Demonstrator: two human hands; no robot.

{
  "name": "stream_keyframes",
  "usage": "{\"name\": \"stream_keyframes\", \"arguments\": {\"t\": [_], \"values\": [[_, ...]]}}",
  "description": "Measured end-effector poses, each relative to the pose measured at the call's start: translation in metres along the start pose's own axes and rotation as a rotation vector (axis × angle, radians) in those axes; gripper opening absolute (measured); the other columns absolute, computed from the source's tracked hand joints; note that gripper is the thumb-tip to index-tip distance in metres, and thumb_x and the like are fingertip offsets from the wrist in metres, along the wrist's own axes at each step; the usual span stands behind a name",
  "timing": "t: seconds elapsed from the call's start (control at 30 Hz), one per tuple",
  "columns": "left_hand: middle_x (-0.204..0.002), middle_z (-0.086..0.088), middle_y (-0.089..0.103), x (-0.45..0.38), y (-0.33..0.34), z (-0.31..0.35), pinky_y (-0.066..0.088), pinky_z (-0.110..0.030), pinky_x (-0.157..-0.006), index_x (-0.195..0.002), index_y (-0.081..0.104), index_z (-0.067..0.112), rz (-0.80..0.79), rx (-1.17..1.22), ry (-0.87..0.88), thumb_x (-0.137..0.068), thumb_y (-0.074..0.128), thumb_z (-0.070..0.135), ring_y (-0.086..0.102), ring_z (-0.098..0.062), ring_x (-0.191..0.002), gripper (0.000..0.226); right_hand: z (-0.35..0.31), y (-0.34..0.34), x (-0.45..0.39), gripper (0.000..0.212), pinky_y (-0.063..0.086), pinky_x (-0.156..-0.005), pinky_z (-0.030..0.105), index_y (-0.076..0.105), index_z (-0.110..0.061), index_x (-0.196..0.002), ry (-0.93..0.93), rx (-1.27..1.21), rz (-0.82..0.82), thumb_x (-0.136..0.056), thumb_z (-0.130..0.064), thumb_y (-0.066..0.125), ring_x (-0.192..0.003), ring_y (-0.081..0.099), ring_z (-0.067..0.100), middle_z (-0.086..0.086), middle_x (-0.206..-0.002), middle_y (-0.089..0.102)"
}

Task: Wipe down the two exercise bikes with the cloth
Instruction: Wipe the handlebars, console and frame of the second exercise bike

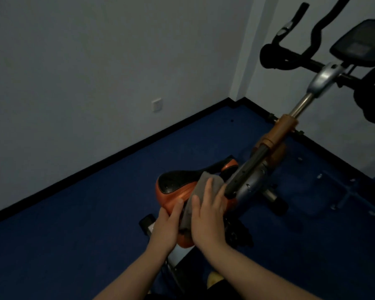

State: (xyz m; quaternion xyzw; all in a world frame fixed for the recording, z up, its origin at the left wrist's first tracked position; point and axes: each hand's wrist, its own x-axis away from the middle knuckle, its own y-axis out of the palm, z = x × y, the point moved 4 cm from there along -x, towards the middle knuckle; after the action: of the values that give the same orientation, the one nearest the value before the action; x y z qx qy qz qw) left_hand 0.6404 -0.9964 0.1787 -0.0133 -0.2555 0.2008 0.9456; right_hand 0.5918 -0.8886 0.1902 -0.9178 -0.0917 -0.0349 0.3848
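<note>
One exercise bike stands in front of me, with an orange and black saddle (pixel 173 187), a grey frame (pixel 250 180), an orange post (pixel 278 133), black handlebars (pixel 290 59) and a dark console (pixel 359 44). A grey cloth (pixel 200 185) lies over the saddle's right side. My right hand (pixel 208 215) presses flat on the cloth with straight fingers. My left hand (pixel 167 226) rests against the saddle's near left edge, fingers extended along it. A second bike is not in view.
Blue carpet (pixel 74 234) covers the floor, edged by a black skirting (pixel 117 154) below white walls. A wall socket (pixel 157 104) sits low on the left wall. A mirror (pixel 344 148) on the right reflects the bike's base. The room is dim.
</note>
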Motion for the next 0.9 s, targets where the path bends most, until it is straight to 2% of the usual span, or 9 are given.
{"name": "stream_keyframes", "arguments": {"t": [0.07, 0.2, 0.3, 0.43, 0.57, 0.67, 0.73, 0.8, 0.9], "values": [[-0.107, 0.008, 0.062, 0.002, 0.004, -0.002, 0.047, -0.025, -0.076, -0.118, 0.049, 0.025, 0.047, 0.004, -0.002, -0.074, 0.043, 0.075, 0.061, -0.008, -0.097, 0.067, 0.01, -0.004, -0.004, 0.065, 0.0, -0.119, 0.041, -0.023, -0.042, -0.145, -0.136, 0.168, -0.007, -0.086, -0.066, -0.006, -0.144, -0.025, 0.017, -0.001, -0.154, -0.035], [-0.102, 0.011, 0.061, 0.002, 0.008, -0.005, 0.044, -0.019, -0.067, -0.117, 0.049, 0.023, 0.162, 0.041, -0.019, -0.082, 0.048, 0.069, 0.06, -0.004, -0.09, 0.058, 0.015, -0.028, -0.054, 0.056, -0.002, -0.118, 0.046, -0.006, -0.035, -0.152, -0.223, 0.374, -0.03, -0.101, -0.049, 0.009, -0.144, -0.027, 0.017, -0.002, -0.159, -0.023], [-0.099, 0.011, 0.063, 0.005, 0.013, -0.011, 0.041, -0.015, -0.064, -0.11, 0.05, 0.026, 0.216, 0.027, -0.001, -0.085, 0.046, 0.067, 0.06, 0.001, -0.086, 0.048, 0.018, -0.024, -0.044, 0.055, -0.002, -0.119, 0.043, -0.012, -0.038, -0.15, -0.38, 0.388, -0.071, -0.099, -0.052, 0.002, -0.144, -0.028, 0.015, -0.002, -0.16, -0.022], [-0.096, 0.01, 0.067, 0.009, 0.017, -0.011, 0.045, -0.02, -0.065, -0.103, 0.051, 0.03, 0.284, 0.031, 0.034, -0.076, 0.042, 0.074, 0.065, 0.0, -0.083, 0.052, 0.027, -0.033, -0.037, 0.055, -0.004, -0.119, 0.039, -0.007, -0.042, -0.148, -0.612, 0.392, -0.205, -0.095, -0.055, -0.006, -0.143, -0.027, 0.007, -0.009, -0.16, -0.018], [-0.097, 0.006, 0.067, 0.01, 0.018, -0.011, 0.046, -0.021, -0.068, -0.103, 0.052, 0.026, 0.297, 0.024, 0.037, -0.086, 0.041, 0.067, 0.064, -0.002, -0.084, 0.046, 0.022, -0.035, -0.033, 0.054, 0.001, -0.121, 0.041, -0.002, -0.038, -0.15, -0.544, 0.355, -0.158, -0.098, -0.052, -0.001, -0.144, -0.025, 0.009, -0.005, -0.161, -0.015], [-0.099, 0.003, 0.066, 0.013, 0.022, -0.011, 0.047, -0.012, -0.064, -0.109, 0.053, 0.02, 0.269, 0.141, 0.039, -0.092, 0.041, 0.058, 0.065, 0.002, -0.08, 0.042, 0.022, -0.021, -0.003, 0.054, -0.001, -0.119, 0.038, -0.003, -0.04, -0.151, -0.744, 0.396, -0.23, -0.1, -0.05, 0.01, -0.147, -0.018, 0.014, -0.002, -0.163, -0.009], [-0.109, 0.0, 0.065, 0.014, 0.025, -0.009, 0.048, -0.011, -0.067, -0.117, 0.053, 0.017, 0.223, 0.263, 0.026, -0.094, 0.043, 0.051, 0.065, 0.002, -0.088, 0.042, 0.022, -0.027, -0.011, 0.053, -0.004, -0.12, 0.035, 0.001, -0.042, -0.15, -0.857, 0.445, -0.267, -0.1, -0.049, 0.014, -0.148, -0.014, 0.011, -0.005, -0.162, -0.003], [-0.118, -0.005, 0.065, 0.015, 0.023, -0.007, 0.052, -0.02, -0.073, -0.125, 0.051, 0.015, 0.163, 0.357, -0.006, -0.095, 0.044, 0.048, 0.066, -0.011, -0.101, 0.045, 0.02, -0.038, -0.027, 0.051, 0.002, -0.121, 0.037, 0.011, -0.041, -0.15, -0.828, 0.412, -0.239, -0.1, -0.05, 0.012, -0.148, -0.01, 0.008, -0.008, -0.161, 0.004], [-0.114, -0.007, 0.068, 0.02, 0.018, -0.006, 0.053, -0.016, -0.064, -0.122, 0.054, 0.012, 0.106, 0.377, -0.021, -0.099, 0.042, 0.041, 0.07, -0.012, -0.092, 0.039, 0.026, -0.04, -0.015, 0.051, 0.014, -0.119, 0.039, 0.03, -0.034, -0.149, -0.686, 0.257, -0.171, -0.102, -0.047, 0.018, -0.149, 0.001, 0.012, -0.007, -0.16, 0.012]]}}
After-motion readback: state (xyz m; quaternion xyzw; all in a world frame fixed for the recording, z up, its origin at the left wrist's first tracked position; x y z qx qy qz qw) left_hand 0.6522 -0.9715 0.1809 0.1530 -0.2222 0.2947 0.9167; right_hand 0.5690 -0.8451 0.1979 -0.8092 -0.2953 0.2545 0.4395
